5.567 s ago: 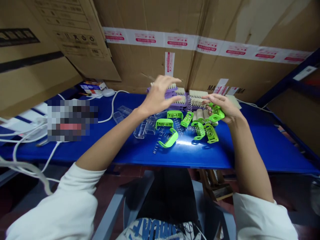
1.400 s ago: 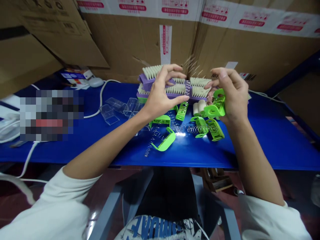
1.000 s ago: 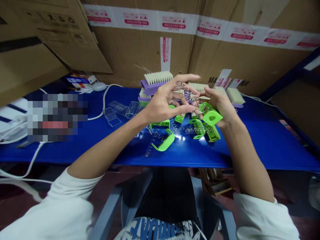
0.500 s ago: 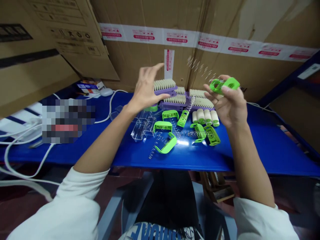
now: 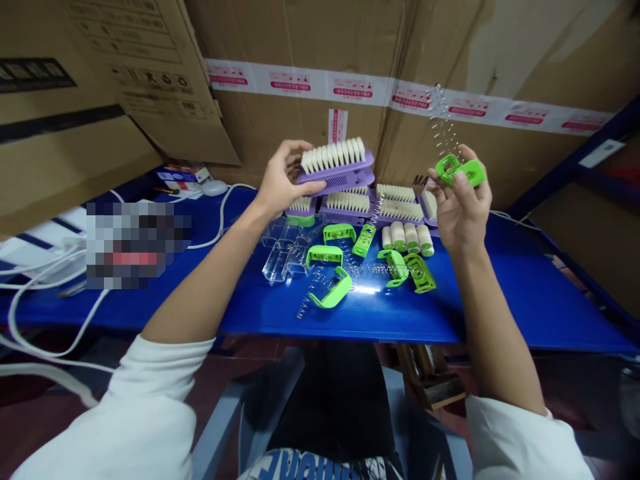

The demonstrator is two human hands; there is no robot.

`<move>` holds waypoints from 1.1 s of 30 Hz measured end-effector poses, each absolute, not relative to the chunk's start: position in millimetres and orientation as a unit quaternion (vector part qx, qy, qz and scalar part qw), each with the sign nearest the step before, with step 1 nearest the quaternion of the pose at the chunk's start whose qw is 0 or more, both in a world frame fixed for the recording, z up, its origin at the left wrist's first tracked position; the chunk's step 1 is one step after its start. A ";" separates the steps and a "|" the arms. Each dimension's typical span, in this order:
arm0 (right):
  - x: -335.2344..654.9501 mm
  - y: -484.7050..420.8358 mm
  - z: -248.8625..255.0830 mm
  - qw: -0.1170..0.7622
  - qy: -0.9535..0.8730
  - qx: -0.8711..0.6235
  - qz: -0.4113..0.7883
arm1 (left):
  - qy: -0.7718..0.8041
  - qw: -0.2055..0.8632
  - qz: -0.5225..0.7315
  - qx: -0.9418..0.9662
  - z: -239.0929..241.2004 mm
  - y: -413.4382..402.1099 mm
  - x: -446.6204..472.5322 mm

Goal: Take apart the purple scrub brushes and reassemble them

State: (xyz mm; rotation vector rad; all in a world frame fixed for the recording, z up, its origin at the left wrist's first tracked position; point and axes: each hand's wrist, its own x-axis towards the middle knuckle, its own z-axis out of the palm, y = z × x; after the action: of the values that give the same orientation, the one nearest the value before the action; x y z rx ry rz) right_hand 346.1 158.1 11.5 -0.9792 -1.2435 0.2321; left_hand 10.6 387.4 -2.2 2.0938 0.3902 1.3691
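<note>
My left hand (image 5: 285, 177) grips one end of a purple brush (image 5: 345, 180) with pale bristles facing up, lifted above the other brushes. In my right hand (image 5: 463, 193) is a bright green plastic bracket (image 5: 473, 175), pinched by thumb and fingers. A thin metal spring (image 5: 443, 127) stands up from that bracket. More purple brushes (image 5: 400, 211) lie in rows at the back of the blue table (image 5: 450, 317). In front of them are several green brackets (image 5: 325, 255), some with springs attached, and a group of cream rollers (image 5: 411, 237) with green ends.
Clear plastic covers (image 5: 281, 260) lie left of the green brackets. Farther left are white cables (image 5: 224, 213), a white computer mouse (image 5: 214, 186), a small box (image 5: 183, 175) and a blurred-out patch. Cardboard (image 5: 280, 33) walls off the back, and a blue metal frame (image 5: 555, 163) stands at right.
My left hand has closed on a purple brush and raised it off the others. The right hand still holds the green bracket; its spring has swung from leaning left to nearly upright.
</note>
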 end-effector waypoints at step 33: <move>310.8 151.9 9.9 0.535 -0.704 -0.459 0.080 | 0.012 0.385 0.492 0.780 -5.7 332.5 41.8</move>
State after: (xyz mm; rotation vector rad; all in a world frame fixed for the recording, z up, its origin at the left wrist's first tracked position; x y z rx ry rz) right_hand 310.8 151.9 9.9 -1.0932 -1.6779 0.1902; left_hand 41.8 332.5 -5.7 1.9878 0.0297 1.2543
